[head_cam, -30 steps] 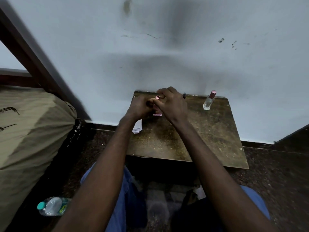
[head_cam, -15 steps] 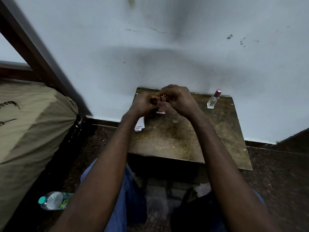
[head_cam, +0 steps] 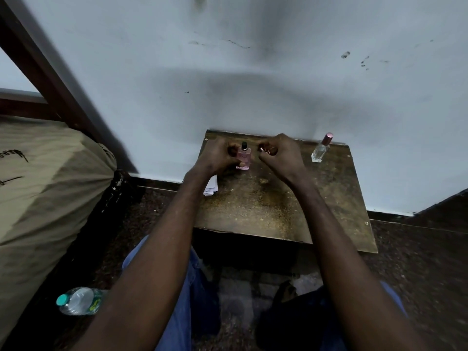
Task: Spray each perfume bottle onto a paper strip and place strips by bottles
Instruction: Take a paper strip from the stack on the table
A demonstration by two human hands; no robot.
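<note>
Fingers of the left hand [head_cam: 217,158] grip the pink perfume bottle [head_cam: 244,159], standing upright at the wooden table's [head_cam: 278,206] far edge with its black nozzle bare. Just beside it, the right hand [head_cam: 281,155] is curled around the cap [head_cam: 264,148]. A clear bottle [head_cam: 321,151] stands well right; paper strips [head_cam: 211,185] lie by the left wrist.

Against the wall [head_cam: 253,84]: a small table [head_cam: 266,206]. Near its far edge, left of centre: a perfume bottle [head_cam: 244,158] upright, left hand [head_cam: 217,158] around it, right hand [head_cam: 281,154] just beside on the right. At the far right corner: a second bottle [head_cam: 321,150], well apart. At the left edge: paper strips [head_cam: 211,185], partly under the left wrist. On the floor, near left: a water bottle [head_cam: 78,300] beside a sack [head_cam: 43,198].
</note>
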